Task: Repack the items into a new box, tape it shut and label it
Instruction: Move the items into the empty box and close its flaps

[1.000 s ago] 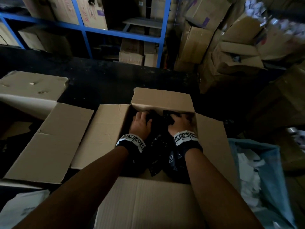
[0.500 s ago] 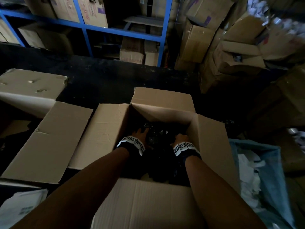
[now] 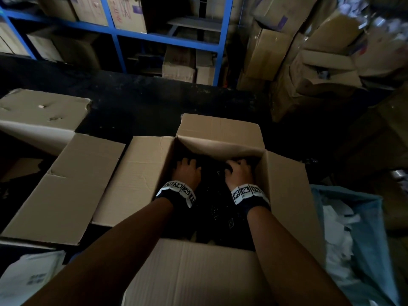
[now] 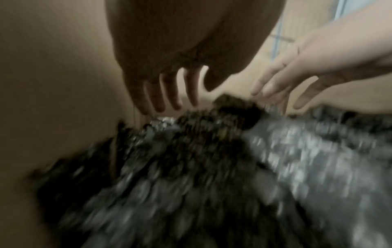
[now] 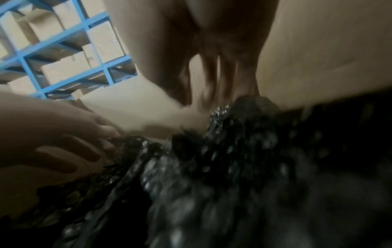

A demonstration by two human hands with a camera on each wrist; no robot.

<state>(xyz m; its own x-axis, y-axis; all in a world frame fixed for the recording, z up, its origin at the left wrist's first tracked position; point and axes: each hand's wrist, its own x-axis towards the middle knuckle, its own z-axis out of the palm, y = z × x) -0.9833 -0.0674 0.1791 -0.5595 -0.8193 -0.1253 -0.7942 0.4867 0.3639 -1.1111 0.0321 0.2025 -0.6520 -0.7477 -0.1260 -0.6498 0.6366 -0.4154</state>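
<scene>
An open brown cardboard box [image 3: 220,131] stands in front of me with all its flaps out. It holds dark items in black bubble wrap [image 3: 212,195] [image 4: 212,167] [image 5: 233,167]. Both hands are inside, near the far wall. My left hand [image 3: 187,171] [image 4: 169,94] has its fingers straight and spread, tips down on the wrap. My right hand [image 3: 239,173] [image 5: 222,83] also lies on the wrap with its fingers stretched out. Both wrist views are blurred. What lies under the wrap is hidden.
A second open box spreads its flaps [image 3: 61,186] to the left, with a dented carton [image 3: 39,109] behind it. A blue rack [image 3: 167,38] of cartons stands behind, and cartons [image 3: 309,62] are piled at right. A blue bag of white paper [image 3: 353,239] is near right.
Half a second ago both hands were pushed down deep into the box. They have since come back up and forward onto the wrap near the far wall.
</scene>
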